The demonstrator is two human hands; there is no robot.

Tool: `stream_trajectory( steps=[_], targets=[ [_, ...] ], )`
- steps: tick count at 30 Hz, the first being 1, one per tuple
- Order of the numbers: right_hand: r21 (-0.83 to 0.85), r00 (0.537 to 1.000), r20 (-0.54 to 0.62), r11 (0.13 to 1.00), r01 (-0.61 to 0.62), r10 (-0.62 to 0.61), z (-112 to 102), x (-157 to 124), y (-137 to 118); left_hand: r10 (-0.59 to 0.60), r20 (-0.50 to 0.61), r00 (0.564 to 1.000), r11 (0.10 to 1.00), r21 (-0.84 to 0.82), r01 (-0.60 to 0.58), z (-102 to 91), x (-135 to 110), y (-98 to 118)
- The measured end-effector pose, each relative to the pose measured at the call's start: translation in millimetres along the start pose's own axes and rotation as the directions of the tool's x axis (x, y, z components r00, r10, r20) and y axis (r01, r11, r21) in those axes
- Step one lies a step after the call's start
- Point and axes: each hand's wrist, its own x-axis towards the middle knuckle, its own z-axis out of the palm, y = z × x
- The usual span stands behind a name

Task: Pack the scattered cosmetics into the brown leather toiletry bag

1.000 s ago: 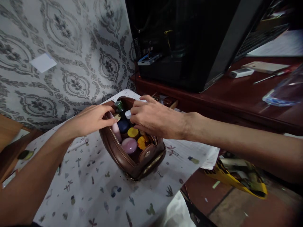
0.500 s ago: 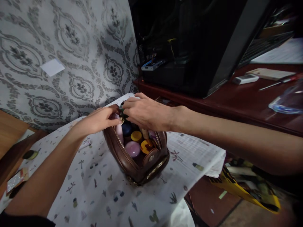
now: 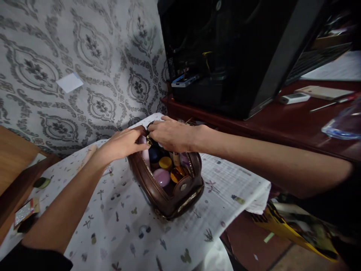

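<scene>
A brown leather zip bag (image 3: 143,192) stands open on a white printed cloth (image 3: 113,233). Inside it lie a pink round container (image 3: 161,177), a yellow-lidded jar (image 3: 165,163), an amber jar (image 3: 178,174), a dark blue round item (image 3: 154,154) and a pale pink item (image 3: 146,155). My left hand (image 3: 124,143) grips the bag's far left rim, thumb over the opening. At the far end, my right hand (image 3: 173,133) reaches over the opening with its fingers bent down; whatever they hold is hidden.
Behind the bag stands a black glass-sided computer case (image 3: 214,56) on a dark red desk (image 3: 282,120). A small white box (image 3: 295,98) and a clear plastic item (image 3: 341,126) lie on the desk. A yellow-and-black bag (image 3: 293,233) sits low on the right; a patterned wall (image 3: 93,56) rises at left.
My right hand has shifted slightly at the bag's far end, and the dark green thing by its fingers no longer shows clearly. My left hand keeps its hold. The view has shifted a little.
</scene>
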Motion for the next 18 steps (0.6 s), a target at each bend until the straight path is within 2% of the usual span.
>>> stream_trajectory(
  steps=[8,13,18],
  targets=[
    [0.024,0.999,-0.038,1.000,0.018,-0.017,5,2,3,-0.014,0.022,1.000,0.999,0.038,0.013,0.8,3,-1],
    [0.051,0.997,-0.072,0.998,0.034,-0.030,1,-4,0,0.019,-0.038,0.999,0.994,-0.111,-0.023,4.0,2,-8],
    [0.081,0.986,-0.165,0.997,0.006,0.008,-1,-5,-5,0.062,-0.062,0.996,0.966,-0.246,-0.075,1.5,1,-13]
  ],
)
